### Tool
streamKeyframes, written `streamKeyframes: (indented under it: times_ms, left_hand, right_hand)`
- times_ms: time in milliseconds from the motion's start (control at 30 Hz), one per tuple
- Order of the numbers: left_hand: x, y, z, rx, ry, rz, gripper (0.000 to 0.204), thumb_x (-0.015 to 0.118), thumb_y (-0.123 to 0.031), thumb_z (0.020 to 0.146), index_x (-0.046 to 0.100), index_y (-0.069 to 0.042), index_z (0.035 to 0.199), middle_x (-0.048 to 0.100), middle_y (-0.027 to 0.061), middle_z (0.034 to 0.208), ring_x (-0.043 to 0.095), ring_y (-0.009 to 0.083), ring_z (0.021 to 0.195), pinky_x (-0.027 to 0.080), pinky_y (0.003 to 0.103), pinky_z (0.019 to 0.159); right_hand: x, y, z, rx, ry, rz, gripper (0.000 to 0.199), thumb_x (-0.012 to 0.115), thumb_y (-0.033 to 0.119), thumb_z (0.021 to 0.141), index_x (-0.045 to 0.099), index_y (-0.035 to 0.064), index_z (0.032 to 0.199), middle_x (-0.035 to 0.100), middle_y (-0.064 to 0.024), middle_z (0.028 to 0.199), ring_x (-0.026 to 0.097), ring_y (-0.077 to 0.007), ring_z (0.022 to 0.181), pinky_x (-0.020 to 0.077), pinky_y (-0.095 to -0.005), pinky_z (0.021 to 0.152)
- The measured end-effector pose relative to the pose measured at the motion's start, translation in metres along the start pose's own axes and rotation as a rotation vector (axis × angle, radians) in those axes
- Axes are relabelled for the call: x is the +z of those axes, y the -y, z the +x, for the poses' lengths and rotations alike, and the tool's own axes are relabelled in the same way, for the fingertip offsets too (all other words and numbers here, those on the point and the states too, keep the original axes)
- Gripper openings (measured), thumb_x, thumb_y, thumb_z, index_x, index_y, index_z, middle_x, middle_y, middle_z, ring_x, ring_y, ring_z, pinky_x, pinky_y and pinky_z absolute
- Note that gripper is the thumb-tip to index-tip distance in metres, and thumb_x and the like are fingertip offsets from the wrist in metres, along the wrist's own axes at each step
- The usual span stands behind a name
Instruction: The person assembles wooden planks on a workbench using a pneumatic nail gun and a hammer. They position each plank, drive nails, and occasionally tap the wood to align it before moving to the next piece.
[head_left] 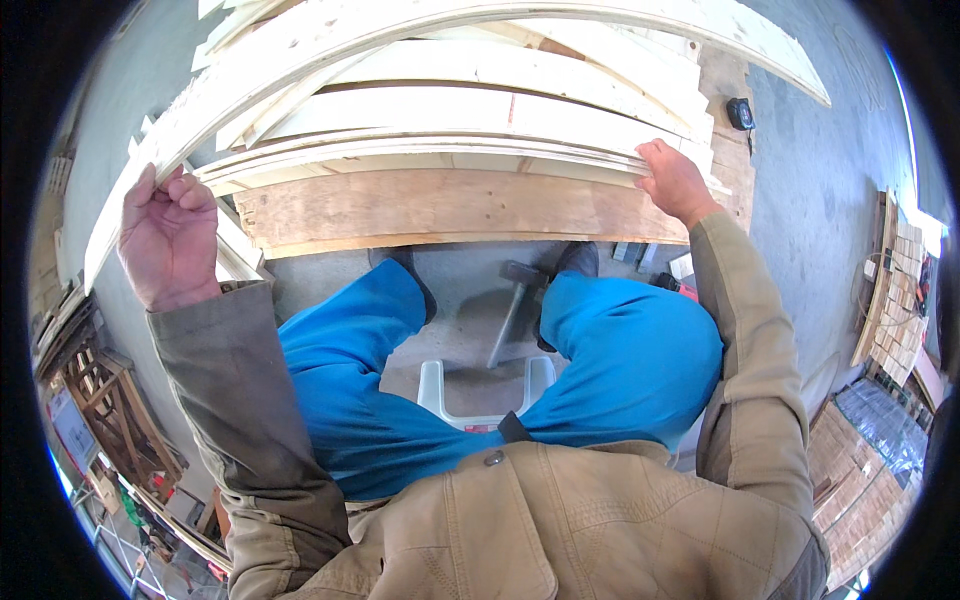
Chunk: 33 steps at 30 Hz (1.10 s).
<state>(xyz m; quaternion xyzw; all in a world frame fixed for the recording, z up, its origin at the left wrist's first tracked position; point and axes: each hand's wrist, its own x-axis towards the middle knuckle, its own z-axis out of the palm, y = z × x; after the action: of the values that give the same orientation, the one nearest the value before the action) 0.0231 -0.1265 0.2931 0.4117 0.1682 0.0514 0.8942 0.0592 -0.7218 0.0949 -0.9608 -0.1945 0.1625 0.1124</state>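
Observation:
A long pale wooden board (232, 92) arcs across the far side of the view. My left hand (172, 235), palm up and fingers curled, is closed on its near edge at the left. My right hand (682, 188) pinches the right end of a thin pale plank (430, 146) at the near side of a pile, thumb and fingers hidden in part by the wood. More pale boards (420, 108) lie stacked and fanned out between the two. Beneath them runs a broad brown wooden board (480, 207), whose near edge faces my legs.
A black tape measure (740, 113) lies at the right end of the brown board. Between my feet a hammer (509, 322) rests on the concrete floor, beyond a white stool (432, 385). Wood blocks (900, 305) are stacked at the right; timber and frames (118, 400) stand at the left.

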Motion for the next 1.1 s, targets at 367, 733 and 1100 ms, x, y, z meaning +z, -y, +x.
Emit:
streamKeyframes:
  times_ms: [367, 733, 1100]
  left_hand:
    - [0.001, 0.0, -0.002, 0.013, 0.008, 0.023, 0.014, 0.062, -0.01, 0.105, 0.064, 0.003, 0.111, 0.068, 0.0139, 0.092, 0.063, 0.0193, 0.079, 0.053, 0.033, 0.071]
    - [0.001, 0.001, -0.001, 0.05, -0.045, 0.02, 0.014, 0.062, -0.01, 0.105, 0.064, 0.003, 0.109, 0.069, 0.015, 0.09, 0.064, 0.0198, 0.075, 0.054, 0.034, 0.069]
    - [0.009, 0.009, -0.007, 0.061, -0.085, 0.047, 0.006, 0.065, -0.008, 0.1, 0.066, -0.002, 0.101, 0.07, 0.0115, 0.088, 0.065, 0.0198, 0.075, 0.053, 0.033, 0.068]
  right_hand:
    - [0.01, 0.005, -0.014, -0.002, -0.071, -0.018, 0.046, 0.083, 0.012, 0.084, 0.066, 0.0067, 0.126, 0.068, -0.0159, 0.118, 0.068, -0.0376, 0.112, 0.0565, -0.0453, 0.096]
    - [-0.01, -0.019, 0.008, 0.154, 0.314, 0.499, 0.043, 0.079, 0.016, 0.087, 0.069, 0.0022, 0.126, 0.076, -0.0184, 0.112, 0.071, -0.0318, 0.107, 0.0534, -0.0395, 0.099]
    - [0.031, -0.025, -0.013, 0.12, 0.33, 0.489, 0.04, 0.08, 0.021, 0.088, 0.068, 0.0018, 0.121, 0.074, -0.0176, 0.111, 0.068, -0.0306, 0.103, 0.0527, -0.0407, 0.096]
